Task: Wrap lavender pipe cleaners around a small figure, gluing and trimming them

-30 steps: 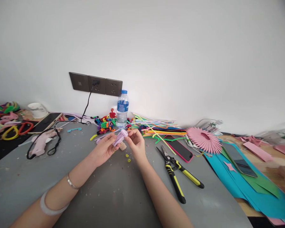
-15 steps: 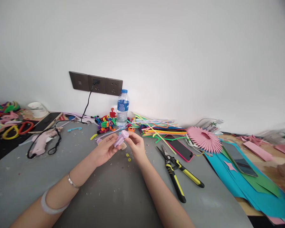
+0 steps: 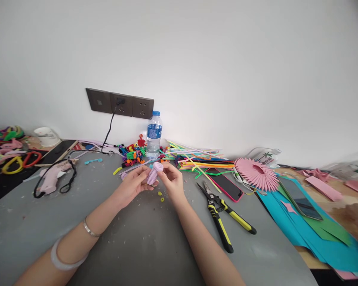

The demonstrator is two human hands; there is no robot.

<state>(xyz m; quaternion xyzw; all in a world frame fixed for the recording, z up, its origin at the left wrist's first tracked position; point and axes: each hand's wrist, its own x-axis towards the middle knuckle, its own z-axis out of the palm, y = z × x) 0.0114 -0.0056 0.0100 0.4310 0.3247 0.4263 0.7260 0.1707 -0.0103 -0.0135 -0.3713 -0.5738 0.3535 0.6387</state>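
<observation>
While pinching the lilac fuzzy piece (image 3: 153, 175) from two sides, held its body in the curled fingers of the left hand (image 3: 133, 186) and its rolled top in the thumb and fingertips of the right hand (image 3: 174, 182) — over the grey table (image 3: 143, 238). From there, saw the water bottle (image 3: 154, 134) upright at twelve o'clock and the bundle of coloured stems (image 3: 207, 162) at two. Spotted the black-and-yellow pliers (image 3: 216, 202) at four, handles spread, small yellow bits (image 3: 162, 199) near five — and the pink glue gun (image 3: 51, 179) well apart at nine.

Soft diffuse light, wall (image 3: 226, 79) dimming toward corners, faint glare on table (image 3: 143, 242), edges stretched, blurry
</observation>
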